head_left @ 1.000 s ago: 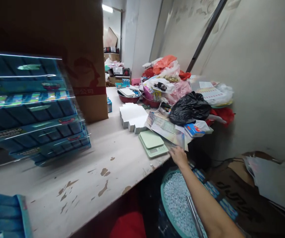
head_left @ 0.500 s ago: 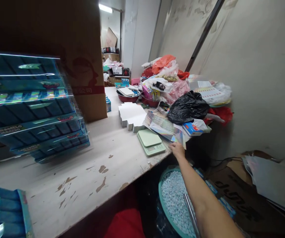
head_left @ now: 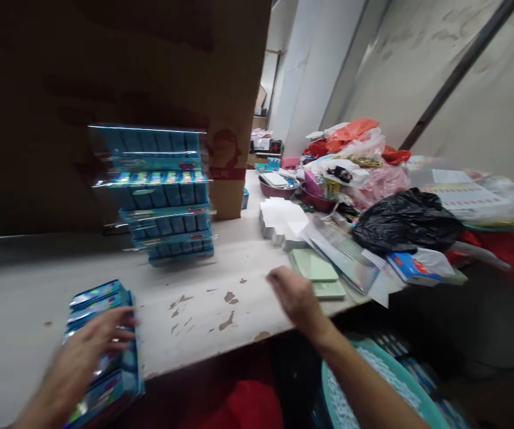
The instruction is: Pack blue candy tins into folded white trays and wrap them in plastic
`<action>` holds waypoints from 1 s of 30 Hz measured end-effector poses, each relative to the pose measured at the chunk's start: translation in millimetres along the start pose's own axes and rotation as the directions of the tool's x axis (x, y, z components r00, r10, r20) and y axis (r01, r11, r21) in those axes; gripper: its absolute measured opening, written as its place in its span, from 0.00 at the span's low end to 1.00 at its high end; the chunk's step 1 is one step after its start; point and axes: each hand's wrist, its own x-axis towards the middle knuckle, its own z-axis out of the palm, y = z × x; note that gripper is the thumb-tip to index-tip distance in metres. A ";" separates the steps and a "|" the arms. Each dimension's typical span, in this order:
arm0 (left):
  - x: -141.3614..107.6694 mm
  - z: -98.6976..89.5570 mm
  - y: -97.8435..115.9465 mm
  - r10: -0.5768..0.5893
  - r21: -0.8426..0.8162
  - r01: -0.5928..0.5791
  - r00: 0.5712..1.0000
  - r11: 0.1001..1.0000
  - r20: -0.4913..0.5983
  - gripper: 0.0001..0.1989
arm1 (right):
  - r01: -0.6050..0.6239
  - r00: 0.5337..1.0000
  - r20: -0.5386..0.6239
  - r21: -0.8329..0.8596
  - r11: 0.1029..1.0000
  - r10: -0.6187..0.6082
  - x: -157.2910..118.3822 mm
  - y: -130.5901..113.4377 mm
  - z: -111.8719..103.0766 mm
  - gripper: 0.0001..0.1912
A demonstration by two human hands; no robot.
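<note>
Tray of blue boxes point(head_left: 110, 390) is lying on the white table point(head_left: 234, 262), well to the left of the pale green scale point(head_left: 314, 265) and nearer to the person than it. Over this tray the left hand point(head_left: 98, 339) is hanging with its back upward and its fingers loosely apart; blur is softening them, so whether they are touching the boxes cannot be told. The right hand point(head_left: 295, 292) is hovering at the left side of the scale, overlapping its edge in this view, with the fingers bending into a narrow curl; whether anything thin is sitting between them cannot be told either. Glossy clear sheets point(head_left: 344, 253) are lying just to the right of the scale, and a white bundle point(head_left: 284, 215) is resting just behind it. Left of the scale and farther back, a stack of wrapped trays point(head_left: 165, 196) is standing in front of a large carton point(head_left: 163, 77). Below the table edge, on the near right side of the scale, a teal tub point(head_left: 418, 381) is holding pale pellets. By judgement, the step in hand is positioning the left hand at the near tray; the next move is calling for steady finger contact there, and for the right hand to avoid knocking the scale.
</note>
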 end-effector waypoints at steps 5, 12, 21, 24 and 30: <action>-25.9 30.3 -15.2 -0.044 -0.444 0.328 0.842 0.834 0.538 0.17 | 0.379 0.904 0.142 0.169 0.910 -0.403 3.6 -153.4 75.6 0.10; -27.3 -34.7 -34.3 0.008 -0.630 0.169 0.963 0.758 0.268 0.20 | 0.576 0.817 -0.113 0.097 0.812 -0.566 -14.2 -191.6 115.3 0.15; -55.2 -97.6 -60.3 0.606 0.242 -0.579 0.794 0.778 -0.046 0.23 | 0.570 0.819 -0.045 0.189 0.800 -0.572 6.5 -241.4 152.7 0.15; -60.7 -103.0 -60.6 0.657 0.337 -0.607 0.752 0.719 -0.047 0.09 | 0.616 0.782 -0.056 0.220 0.756 -0.621 10.7 -250.1 159.8 0.14; -64.8 -109.9 -59.1 0.698 0.429 -0.641 0.715 0.636 0.034 0.11 | 0.477 0.843 0.003 0.459 0.750 -0.538 14.1 -249.1 152.7 0.12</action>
